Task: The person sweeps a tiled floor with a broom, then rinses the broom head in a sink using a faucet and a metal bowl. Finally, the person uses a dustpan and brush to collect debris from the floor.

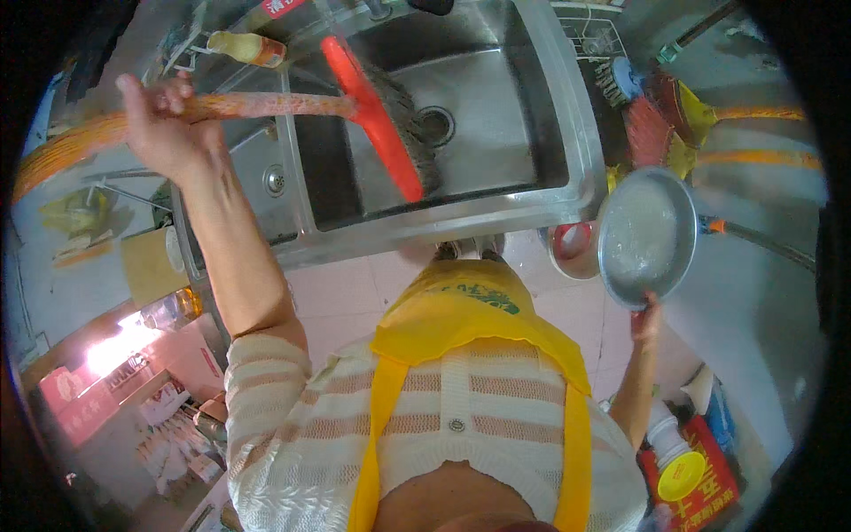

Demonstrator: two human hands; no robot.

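My left hand (174, 126) is up at the upper left, around the orange handle of a broom with a red head (375, 120). The broom's dark bristles hang over the large basin of a stainless steel sink (439, 223), left of its drain. Out to the right, my right hand (646, 318) grips the near rim of a round metal basin (648, 236). The metal basin is tilted with its inside in view; whitish liquid or wetness shows in it. Its far side is near more brooms by the wall.
A yellowish bottle (247, 50) lies at the sink's upper left. Right of the sink are a blue brush (621, 80), red and yellow brooms (651, 130) and a bucket (575, 266) on the tiled floor. A yellow-lidded container (681, 475) is at the lower right, and boxes (80, 405) are at the lower left.
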